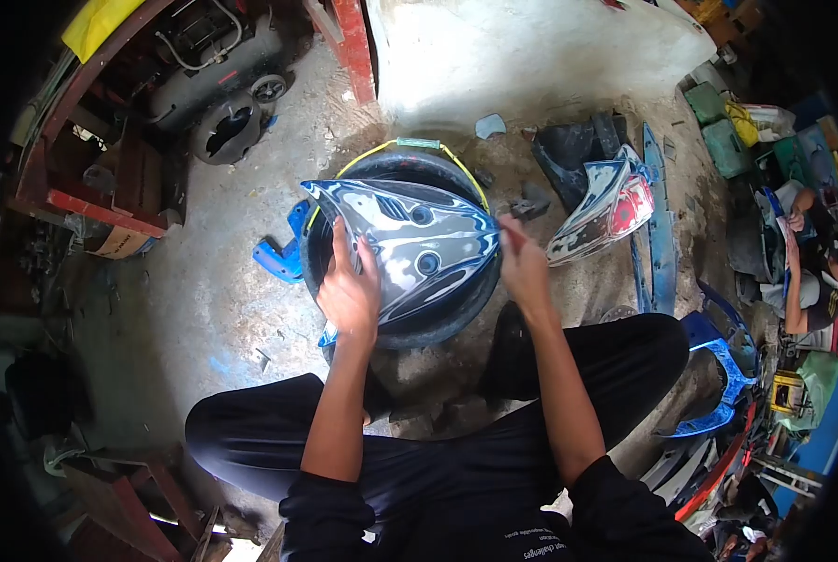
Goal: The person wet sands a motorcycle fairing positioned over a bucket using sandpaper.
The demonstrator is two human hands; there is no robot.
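Observation:
A glossy motorcycle fairing panel (396,234), grey and white with blue edges and two round holes, lies across a black round tub (456,314) with a yellow handle. My left hand (349,290) rests on the panel's left part, index finger stretched out over the surface and thumb apart. At the pointed right end, my right hand (527,272) is closed, with a small reddish-brown piece (511,228) between its fingers against the tip. What that piece is, I cannot make out. Below the panel, most of the tub's inside is hidden.
Blue plastic parts (283,253) lie left of the tub. To the right are a worn red and white fairing (616,206), a long blue strip (661,225) and a blue frame (728,375). Another person's arm (793,290) shows at the far right. A red post (353,51) stands behind.

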